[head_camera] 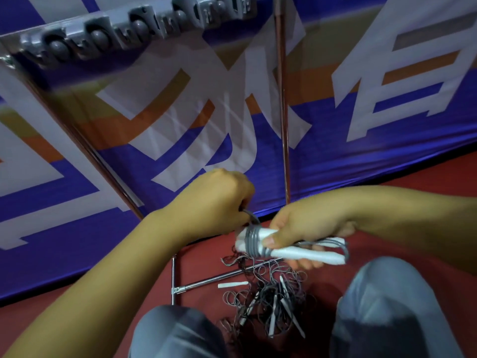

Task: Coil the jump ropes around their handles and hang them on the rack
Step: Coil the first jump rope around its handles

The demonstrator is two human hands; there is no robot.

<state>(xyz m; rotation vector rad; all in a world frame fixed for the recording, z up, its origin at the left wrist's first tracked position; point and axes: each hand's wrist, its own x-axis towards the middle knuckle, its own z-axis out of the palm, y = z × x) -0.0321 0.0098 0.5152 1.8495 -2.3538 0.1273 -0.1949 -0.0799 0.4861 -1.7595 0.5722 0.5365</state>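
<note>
Head view. Right hand [307,228] clamps paired white handles [296,250] just right of centre; grey rope [254,241] is coiled several turns round their left end. Left hand [219,200], fisted, pinches the rope's free length at 11 o'clock of the coil. Tangled rope pile [268,303] on red floor [387,197], 6 o'clock, between the knees [387,306]. Grey rack [134,29] at 11 o'clock, blurred, apparently empty.

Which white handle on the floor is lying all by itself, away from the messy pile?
The handle beside the metal bar, left of the pile of ropes. The others sit tangled inside it.
</note>
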